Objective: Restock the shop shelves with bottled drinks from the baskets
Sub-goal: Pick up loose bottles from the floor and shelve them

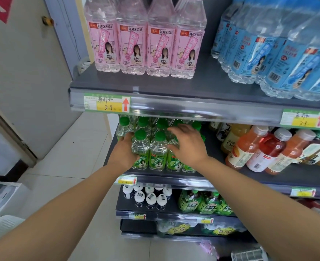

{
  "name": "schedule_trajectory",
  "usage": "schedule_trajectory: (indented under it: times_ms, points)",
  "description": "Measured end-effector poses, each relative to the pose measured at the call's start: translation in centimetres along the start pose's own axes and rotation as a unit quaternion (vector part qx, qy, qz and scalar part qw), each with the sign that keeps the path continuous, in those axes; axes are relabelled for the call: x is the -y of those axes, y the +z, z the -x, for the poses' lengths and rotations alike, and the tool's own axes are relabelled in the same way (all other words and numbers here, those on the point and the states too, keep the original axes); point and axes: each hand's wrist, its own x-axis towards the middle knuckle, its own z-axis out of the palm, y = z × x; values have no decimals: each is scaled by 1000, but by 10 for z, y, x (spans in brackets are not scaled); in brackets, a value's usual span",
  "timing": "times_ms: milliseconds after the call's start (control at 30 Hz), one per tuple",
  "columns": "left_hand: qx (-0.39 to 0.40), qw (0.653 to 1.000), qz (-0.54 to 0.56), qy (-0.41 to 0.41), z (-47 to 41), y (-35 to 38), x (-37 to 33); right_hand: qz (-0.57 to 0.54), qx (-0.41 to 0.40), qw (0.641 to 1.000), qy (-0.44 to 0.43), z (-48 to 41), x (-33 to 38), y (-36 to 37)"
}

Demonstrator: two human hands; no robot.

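Middle shelf, centre of frame. The clear plastic green-capped bottles with lime-green labels stand upright in a tight block, several rows deep, on the left end of the dark grey metal shelf.

Your left hand is against the left flank of the block. Its fingers curl round the front-left bottle and its back faces the camera. The thumb is hidden, so you cannot see how firm the hold is.

Your right hand lies on the right side of the block, fingers spread. The fingertips reach over the caps of the rear rows and the thumb touches a front bottle's shoulder.

Right of the block, on the same shelf and apart from it, white-capped orange and red juice bottles lean in a row.

Upper shelf, top of frame: four pink-labelled peach soda bottles stand side by side at left, and blue-labelled clear bottles crowd the right. A yellow-and-green paper price tag with a red arrow sits in the rail beneath the pink ones.

Below your arms: small dark bottles with white caps.
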Motion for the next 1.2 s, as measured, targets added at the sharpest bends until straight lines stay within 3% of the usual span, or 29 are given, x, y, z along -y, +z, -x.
schedule_trajectory:
  times_ms: [133,333,700,1200]
  points:
    - [-23,1000,-5,-12,15,-3,-3,7,-41,999,-13,22,-6,-6]
    - [-14,998,-45,-36,62,10,-12,20,-24,999,-15,77,-21,-14]
    - [87,991,-58,-82,189,104,-40,37,110,993,19,223,-67,0]
    - [303,943,-129,51,253,267,-61,54,275,937,210,390,-144,83]
